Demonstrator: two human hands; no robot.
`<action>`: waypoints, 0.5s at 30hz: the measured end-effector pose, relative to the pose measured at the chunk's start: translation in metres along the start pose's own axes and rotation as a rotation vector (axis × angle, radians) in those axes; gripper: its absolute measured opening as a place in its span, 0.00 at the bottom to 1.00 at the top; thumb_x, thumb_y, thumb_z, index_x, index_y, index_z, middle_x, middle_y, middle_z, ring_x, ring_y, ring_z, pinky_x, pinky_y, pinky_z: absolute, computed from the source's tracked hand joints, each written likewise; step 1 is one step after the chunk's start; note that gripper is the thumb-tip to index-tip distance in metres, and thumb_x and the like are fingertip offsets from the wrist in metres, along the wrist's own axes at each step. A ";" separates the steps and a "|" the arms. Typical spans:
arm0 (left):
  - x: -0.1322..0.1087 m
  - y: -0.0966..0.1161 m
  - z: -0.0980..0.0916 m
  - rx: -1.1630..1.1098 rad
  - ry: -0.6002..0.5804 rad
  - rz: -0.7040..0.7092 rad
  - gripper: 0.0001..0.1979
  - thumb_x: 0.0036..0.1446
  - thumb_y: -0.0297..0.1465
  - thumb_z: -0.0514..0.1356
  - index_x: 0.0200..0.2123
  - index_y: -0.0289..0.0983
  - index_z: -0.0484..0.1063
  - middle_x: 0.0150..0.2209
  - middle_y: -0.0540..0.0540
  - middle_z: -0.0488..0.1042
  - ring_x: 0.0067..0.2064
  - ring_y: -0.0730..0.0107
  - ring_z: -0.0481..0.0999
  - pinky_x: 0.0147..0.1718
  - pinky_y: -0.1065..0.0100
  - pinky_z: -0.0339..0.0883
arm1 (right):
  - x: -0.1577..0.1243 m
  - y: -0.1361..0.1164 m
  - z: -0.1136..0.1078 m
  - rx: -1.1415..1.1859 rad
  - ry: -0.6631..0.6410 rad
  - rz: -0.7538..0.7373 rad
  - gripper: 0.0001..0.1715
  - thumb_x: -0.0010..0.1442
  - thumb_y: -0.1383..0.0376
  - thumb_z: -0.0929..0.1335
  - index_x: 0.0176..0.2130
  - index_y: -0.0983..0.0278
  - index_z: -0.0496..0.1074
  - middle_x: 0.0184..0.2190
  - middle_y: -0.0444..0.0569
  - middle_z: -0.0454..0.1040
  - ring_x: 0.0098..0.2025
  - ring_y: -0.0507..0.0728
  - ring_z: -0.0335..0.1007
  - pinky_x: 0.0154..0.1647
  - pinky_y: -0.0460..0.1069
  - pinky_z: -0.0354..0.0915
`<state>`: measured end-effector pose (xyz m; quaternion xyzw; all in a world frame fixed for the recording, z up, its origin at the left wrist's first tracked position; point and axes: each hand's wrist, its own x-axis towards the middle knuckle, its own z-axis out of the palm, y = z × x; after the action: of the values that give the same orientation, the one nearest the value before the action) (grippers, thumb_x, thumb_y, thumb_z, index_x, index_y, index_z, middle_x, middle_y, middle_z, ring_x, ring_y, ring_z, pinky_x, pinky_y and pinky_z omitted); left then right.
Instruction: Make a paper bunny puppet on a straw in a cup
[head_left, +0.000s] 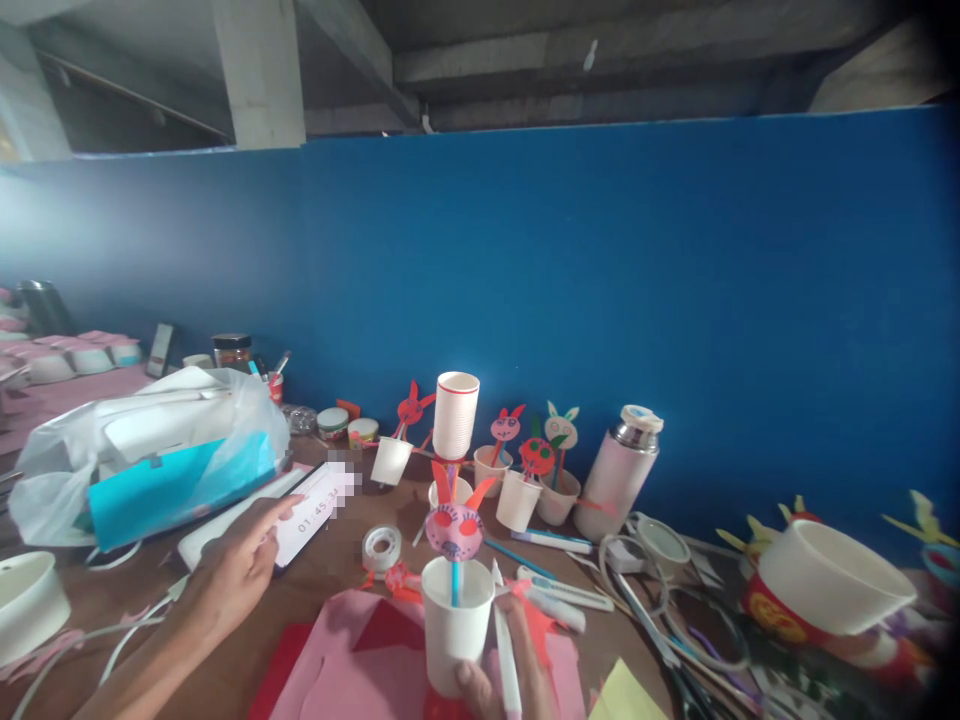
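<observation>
On the left, the index finger of my left hand point(238, 550) is stretched out over the lit screen of a phone point(311, 525), which shows timer digits. The other fingers of this hand are partly curled, with nothing seen in them. My right hand point(517, 665) grips a white paper cup point(459, 635) low down, its thumb on the cup's front. A white marker point(505, 650) stands upright in the same hand beside the cup. From the cup rises a blue straw point(455, 583) bearing a pink paper animal face point(454, 530) with orange ears. The cup's base is partly hidden.
Pink paper sheets point(360, 650) lie under the cup. Behind stand a cup stack point(456, 415), several cups with paper animals and a thermos point(619, 475). Scissors point(660, 640), a cutter knife point(566, 590), tape point(382, 548) and cables lie around. A plastic bag point(52, 480) sits left.
</observation>
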<state>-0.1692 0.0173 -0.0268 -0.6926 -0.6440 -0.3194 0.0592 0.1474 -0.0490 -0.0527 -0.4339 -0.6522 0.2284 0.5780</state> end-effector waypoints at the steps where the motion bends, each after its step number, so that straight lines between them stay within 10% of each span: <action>1: -0.003 -0.005 -0.001 0.039 0.052 0.042 0.26 0.57 0.27 0.45 0.60 0.44 0.57 0.46 0.42 0.75 0.45 0.55 0.76 0.41 0.62 0.68 | 0.000 -0.001 0.000 0.011 0.001 -0.013 0.25 0.58 0.44 0.63 0.46 0.57 0.62 0.28 0.45 0.75 0.25 0.57 0.74 0.24 0.46 0.70; 6: -0.010 -0.011 0.000 0.304 0.074 0.216 0.34 0.52 0.21 0.47 0.63 0.41 0.49 0.53 0.39 0.71 0.54 0.48 0.69 0.51 0.51 0.59 | -0.005 0.005 0.007 0.066 0.019 -0.022 0.26 0.60 0.44 0.60 0.50 0.57 0.59 0.34 0.48 0.77 0.31 0.58 0.76 0.28 0.47 0.71; 15: -0.023 -0.003 0.006 0.487 -0.099 0.248 0.37 0.45 0.12 0.44 0.58 0.39 0.64 0.57 0.39 0.68 0.61 0.48 0.61 0.51 0.38 0.55 | -0.009 0.023 -0.001 -0.018 -0.037 -0.034 0.30 0.59 0.44 0.62 0.53 0.59 0.60 0.39 0.51 0.76 0.40 0.62 0.76 0.35 0.48 0.73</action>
<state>-0.1694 0.0009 -0.0448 -0.7464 -0.6141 -0.1113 0.2310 0.1550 -0.0448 -0.0753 -0.4237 -0.6720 0.2208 0.5658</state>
